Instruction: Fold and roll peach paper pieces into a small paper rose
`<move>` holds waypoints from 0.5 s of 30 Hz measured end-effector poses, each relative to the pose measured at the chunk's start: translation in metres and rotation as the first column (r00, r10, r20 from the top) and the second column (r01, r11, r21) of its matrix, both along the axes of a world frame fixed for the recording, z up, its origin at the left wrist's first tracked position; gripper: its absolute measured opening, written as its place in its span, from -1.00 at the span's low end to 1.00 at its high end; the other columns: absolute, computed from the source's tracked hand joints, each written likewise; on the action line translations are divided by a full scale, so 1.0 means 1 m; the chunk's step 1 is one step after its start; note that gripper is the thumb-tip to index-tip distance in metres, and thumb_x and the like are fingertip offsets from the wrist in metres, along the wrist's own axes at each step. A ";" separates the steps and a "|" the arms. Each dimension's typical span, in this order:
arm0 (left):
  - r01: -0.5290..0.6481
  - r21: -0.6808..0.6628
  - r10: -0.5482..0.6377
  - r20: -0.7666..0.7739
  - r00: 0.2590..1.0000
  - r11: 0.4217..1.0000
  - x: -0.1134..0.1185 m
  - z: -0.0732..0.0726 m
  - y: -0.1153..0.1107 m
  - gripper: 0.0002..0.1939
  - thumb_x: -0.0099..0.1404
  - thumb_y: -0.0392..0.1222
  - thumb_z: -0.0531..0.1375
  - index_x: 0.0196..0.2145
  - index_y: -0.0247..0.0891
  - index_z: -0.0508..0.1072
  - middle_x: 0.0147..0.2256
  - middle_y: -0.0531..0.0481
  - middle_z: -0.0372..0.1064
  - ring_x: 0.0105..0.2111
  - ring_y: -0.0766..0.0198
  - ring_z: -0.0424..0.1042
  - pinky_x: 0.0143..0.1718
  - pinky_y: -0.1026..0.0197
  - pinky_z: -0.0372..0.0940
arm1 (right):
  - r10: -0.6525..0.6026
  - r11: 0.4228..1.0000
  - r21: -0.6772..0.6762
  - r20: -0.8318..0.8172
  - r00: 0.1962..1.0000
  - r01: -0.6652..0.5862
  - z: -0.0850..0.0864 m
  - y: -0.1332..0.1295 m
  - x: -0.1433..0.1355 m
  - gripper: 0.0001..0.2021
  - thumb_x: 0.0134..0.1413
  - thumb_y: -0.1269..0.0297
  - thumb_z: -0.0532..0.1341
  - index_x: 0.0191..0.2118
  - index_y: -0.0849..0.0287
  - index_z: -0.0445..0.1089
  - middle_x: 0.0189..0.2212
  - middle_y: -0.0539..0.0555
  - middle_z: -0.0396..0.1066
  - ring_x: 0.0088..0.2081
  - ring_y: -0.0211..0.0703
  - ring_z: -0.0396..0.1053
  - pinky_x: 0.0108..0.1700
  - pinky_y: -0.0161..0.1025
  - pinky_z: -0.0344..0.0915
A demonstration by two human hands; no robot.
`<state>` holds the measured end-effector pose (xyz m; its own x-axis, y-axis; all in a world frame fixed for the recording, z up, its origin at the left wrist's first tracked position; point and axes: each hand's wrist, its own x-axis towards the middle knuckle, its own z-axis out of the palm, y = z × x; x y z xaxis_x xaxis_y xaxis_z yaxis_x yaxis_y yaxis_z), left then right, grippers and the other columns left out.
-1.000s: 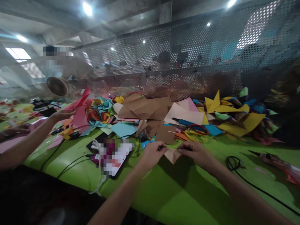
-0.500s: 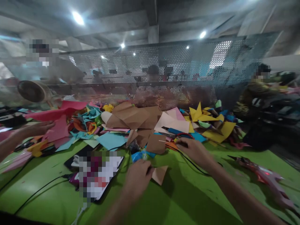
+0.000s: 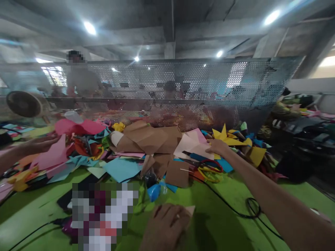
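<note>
Low at the front of the green table, my left hand [image 3: 167, 223] is closed over a small folded piece of brown paper [image 3: 192, 210]. Only one corner of that piece sticks out beside the fingers. My right hand [image 3: 218, 147] is stretched forward to the right edge of the pale pink paper [image 3: 190, 144]. Its fingers look extended and partly apart, touching or just above the sheet. Below it lie red-handled scissors [image 3: 216, 165] and a loop of yellow material [image 3: 208, 175]. Flat brown sheets [image 3: 154, 137] are heaped to the left of the right hand.
Another person's hand [image 3: 47, 142] reaches in from the left beside pink paper [image 3: 53, 155]. A yellow paper star [image 3: 225, 136] sits at the back right. A black cable [image 3: 225, 204] loops across the green table [image 3: 222, 226]. A fan [image 3: 24, 104] stands behind.
My right hand has moved from the scissors up to the pale pink paper, leaving the yellow loop behind. My left hand now covers more of the brown piece. The view has shifted.
</note>
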<state>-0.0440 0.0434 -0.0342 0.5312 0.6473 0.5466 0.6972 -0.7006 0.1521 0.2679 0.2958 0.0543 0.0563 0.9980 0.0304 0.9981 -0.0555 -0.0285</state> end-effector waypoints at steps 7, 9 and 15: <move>-0.035 -0.181 -0.005 -0.215 0.976 0.983 0.004 0.000 0.008 -0.46 0.34 0.05 0.12 0.23 -0.11 0.28 0.20 -0.03 0.30 0.10 0.02 0.39 0.03 -0.05 0.29 | -0.047 0.988 0.142 -0.086 0.995 0.058 0.003 -0.003 -0.003 -0.68 0.26 0.18 0.21 0.06 0.17 0.36 0.03 0.15 0.38 -0.05 -0.05 0.41 -0.04 0.01 0.40; -0.125 -0.248 0.068 -0.228 0.971 0.961 0.007 0.005 0.008 -0.43 0.35 0.00 0.11 0.28 -0.13 0.22 0.25 -0.04 0.22 0.17 -0.03 0.32 0.10 -0.14 0.24 | -0.066 0.970 0.224 -0.151 0.986 0.099 0.010 -0.008 -0.002 -0.70 0.27 0.16 0.20 0.04 0.18 0.37 0.00 0.13 0.40 -0.08 -0.07 0.42 -0.06 -0.01 0.41; -0.229 -0.261 0.168 -0.237 0.957 0.938 0.012 0.007 0.004 -0.39 0.35 -0.12 0.09 0.33 -0.08 0.11 0.31 -0.01 0.11 0.23 -0.05 0.23 0.20 -0.26 0.13 | -0.004 0.833 0.515 -0.363 0.932 0.204 0.043 -0.031 0.011 -0.78 0.20 0.14 0.16 -0.25 0.18 0.45 -0.30 0.13 0.48 -0.24 -0.02 0.42 -0.28 -0.15 0.29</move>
<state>-0.0320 0.0472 -0.0267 0.4577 0.8624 0.2162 0.8548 -0.4937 0.1601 0.2787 0.2647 0.0973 0.2655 0.8138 0.5170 0.9099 -0.0342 -0.4133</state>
